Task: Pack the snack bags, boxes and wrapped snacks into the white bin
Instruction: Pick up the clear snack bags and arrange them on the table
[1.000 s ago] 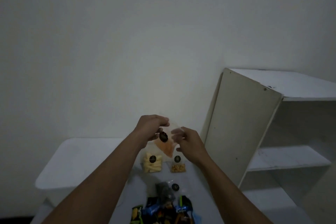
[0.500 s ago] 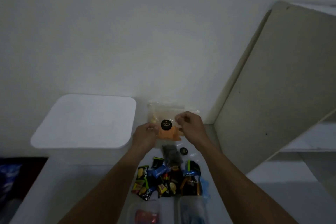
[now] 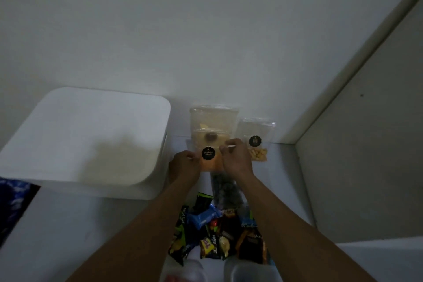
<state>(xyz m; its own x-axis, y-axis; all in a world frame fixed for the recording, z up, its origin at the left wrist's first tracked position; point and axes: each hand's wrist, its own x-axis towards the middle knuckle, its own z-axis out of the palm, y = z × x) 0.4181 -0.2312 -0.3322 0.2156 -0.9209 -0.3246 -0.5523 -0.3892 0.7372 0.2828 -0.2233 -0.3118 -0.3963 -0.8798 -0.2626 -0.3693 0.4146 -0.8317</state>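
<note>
At the far left of the frame the white bin stands on the pale table, its broad top filling the left middle of the picture; whether that top is a lid or an open mouth cannot be told in this dim light. Just right of the bin, the person's left hand pinches the left edge of a clear snack bag of orange pieces with curled fingers. The bag is held at centre frame, a round black label facing the camera, well short of the bin.

The bag looks light and limp, its film likely slick and its contents brittle. The sealed side and top margins, clear of the snack, seem the safest hold, while squeezing the filled lower part risks crushing the pieces.

Behind it, a larger clear bag of pale chips leans against the wall. Below, a clear bag of dark contents lies on the table, and a heap of wrapped snacks sits between the forearms at lower centre.

The right hand grips the orange bag's upper right edge, fingertips closed on the film. Further right, a small clear bag of tan snacks stands near the wall, untouched. A shelf unit's side panel closes the frame at right.
</note>
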